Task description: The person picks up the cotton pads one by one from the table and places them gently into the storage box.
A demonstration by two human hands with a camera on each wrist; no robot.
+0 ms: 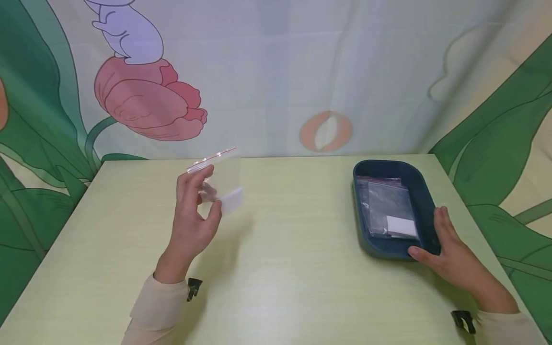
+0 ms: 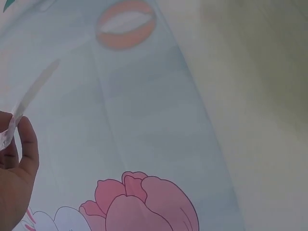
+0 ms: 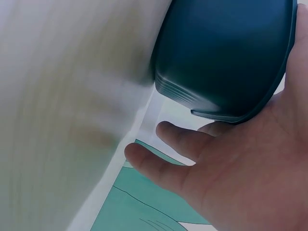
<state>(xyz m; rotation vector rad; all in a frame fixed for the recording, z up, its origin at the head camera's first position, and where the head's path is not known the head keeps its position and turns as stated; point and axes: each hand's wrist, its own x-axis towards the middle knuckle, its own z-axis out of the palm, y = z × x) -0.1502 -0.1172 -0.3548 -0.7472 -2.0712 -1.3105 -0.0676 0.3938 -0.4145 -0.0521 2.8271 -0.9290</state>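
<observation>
My left hand [image 1: 191, 218] is raised over the left half of the table and holds a clear zip-lock bag [image 1: 226, 177] at its left side, between thumb and fingers. The bag has a red line along its zip and a white label in its lower part. In the left wrist view, the bag [image 2: 24, 103] is seen almost edge-on. My right hand [image 1: 459, 261] grips a dark blue plastic box [image 1: 424, 201] at its near right corner, thumb at the front rim and fingers along the right side. Two fingers [image 3: 180, 139] stretch out beneath the box in the right wrist view.
Inside the box lies a stack of similar clear zip-lock bags [image 1: 388, 201], the top one with a white label. The pale wooden table [image 1: 293, 268] ends at a printed curtain [image 1: 267, 86] with flowers and leaves. A dark clip [image 1: 194, 289] shows beside the left sleeve.
</observation>
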